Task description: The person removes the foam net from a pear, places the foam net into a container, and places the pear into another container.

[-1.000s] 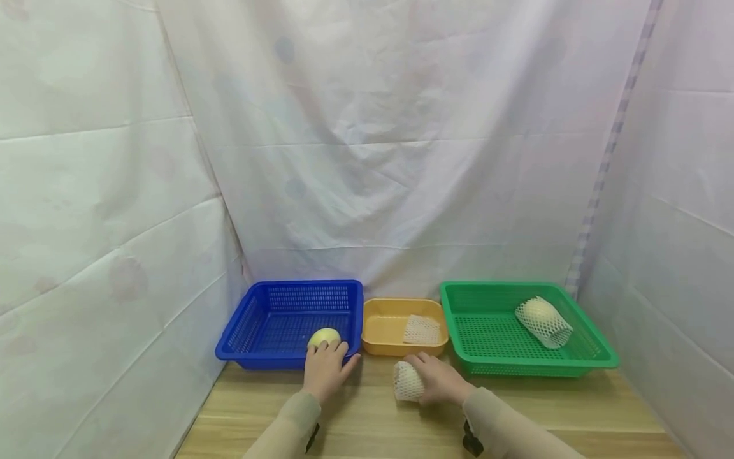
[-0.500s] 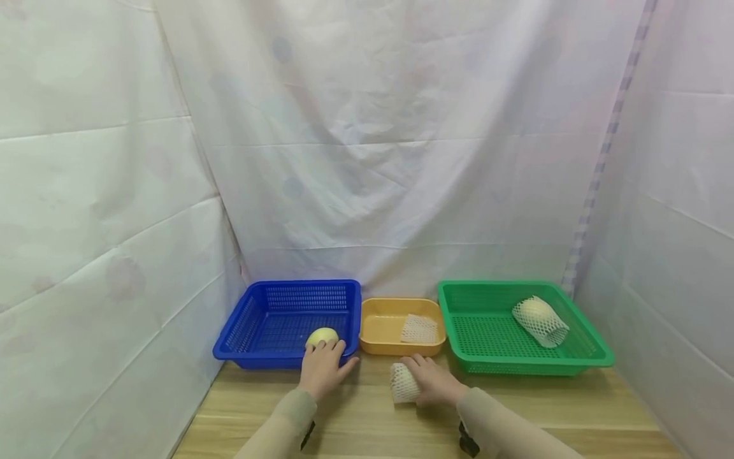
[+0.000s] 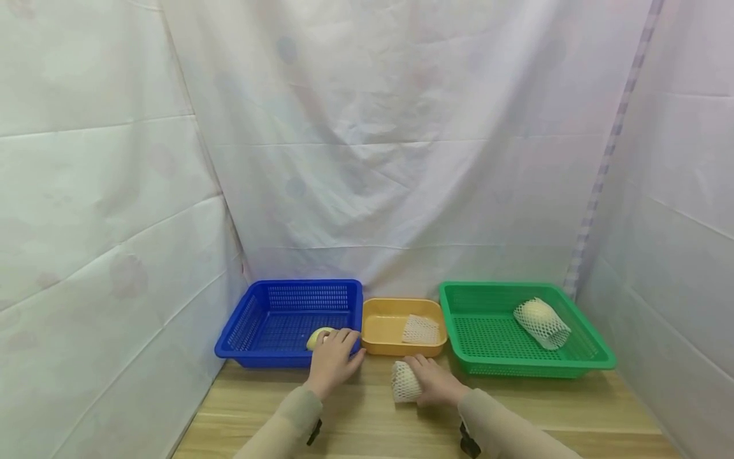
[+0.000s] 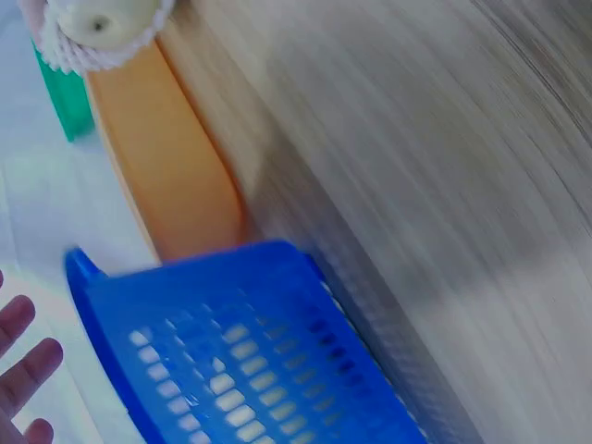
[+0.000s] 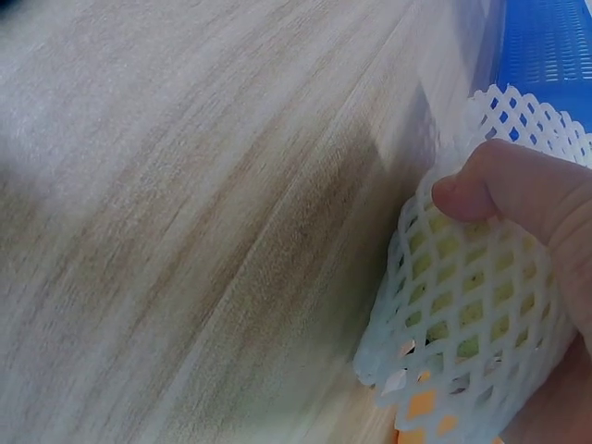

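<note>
My right hand grips a pale yellow-green fruit in a white foam net above the wooden table. The right wrist view shows the thumb pressed on the net, with the fruit visible through the mesh. My left hand reaches over the near right corner of the blue basket, its fingertips beside a yellow-green fruit that they partly hide. In the left wrist view its fingers are spread beyond the basket rim, with nothing between them.
An orange tray with a white foam net stands between the blue basket and a green basket. In the green basket lies a netted fruit. White cloth hangs behind and at both sides.
My left hand has shifted right over the blue basket's corner, and its fingers now lie more to the right of the fruit. My right hand still grips the netted fruit, nearly unmoved.
</note>
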The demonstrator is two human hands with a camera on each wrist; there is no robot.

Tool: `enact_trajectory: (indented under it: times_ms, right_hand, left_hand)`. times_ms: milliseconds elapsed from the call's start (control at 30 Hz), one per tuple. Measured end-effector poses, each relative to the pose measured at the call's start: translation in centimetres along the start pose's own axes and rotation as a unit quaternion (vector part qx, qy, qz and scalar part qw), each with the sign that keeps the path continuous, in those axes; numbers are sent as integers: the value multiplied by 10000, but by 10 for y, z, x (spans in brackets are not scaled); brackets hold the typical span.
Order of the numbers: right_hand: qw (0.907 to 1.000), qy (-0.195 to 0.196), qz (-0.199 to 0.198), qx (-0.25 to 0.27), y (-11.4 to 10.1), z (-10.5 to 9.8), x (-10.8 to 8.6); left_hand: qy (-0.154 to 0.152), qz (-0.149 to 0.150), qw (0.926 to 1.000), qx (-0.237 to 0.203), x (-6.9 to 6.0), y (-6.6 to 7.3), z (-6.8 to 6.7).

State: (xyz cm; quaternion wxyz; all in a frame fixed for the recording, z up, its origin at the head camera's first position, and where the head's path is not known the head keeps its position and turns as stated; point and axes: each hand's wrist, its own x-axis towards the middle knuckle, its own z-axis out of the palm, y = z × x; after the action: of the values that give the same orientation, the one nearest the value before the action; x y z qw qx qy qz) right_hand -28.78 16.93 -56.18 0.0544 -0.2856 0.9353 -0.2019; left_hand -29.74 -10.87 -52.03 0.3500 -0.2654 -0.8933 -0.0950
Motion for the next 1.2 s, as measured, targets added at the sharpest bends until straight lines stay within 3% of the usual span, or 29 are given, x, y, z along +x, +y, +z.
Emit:
enact_trajectory:
  times_ms: [167,433,633,867,1067,1200]
  right_hand:
    - [9999,45,56,87,1,1,-2]
    - [9997,224,-5,-61,5,1,-3]
    - [9998,205,11,69,5,0,-2]
    - [9999,147,58,-12,5,1,-2]
    - [9999,109,23,61,2,1,-2]
    - [9999,111,7,93,2,0,-3]
  left_hand:
    - [80,387,9984,-404,4,17,4]
    - [-354,657,9906,-1143,-3,48,14]
    - [-1014,333,9836,-1451,-10,59,23]
    - [-1759,-329,9644,-1948,-9,68,27]
    - [-2073,-474,9560,-2019,-10,71,32]
    - [-2098,-413,9549,-2062,-10,72,36]
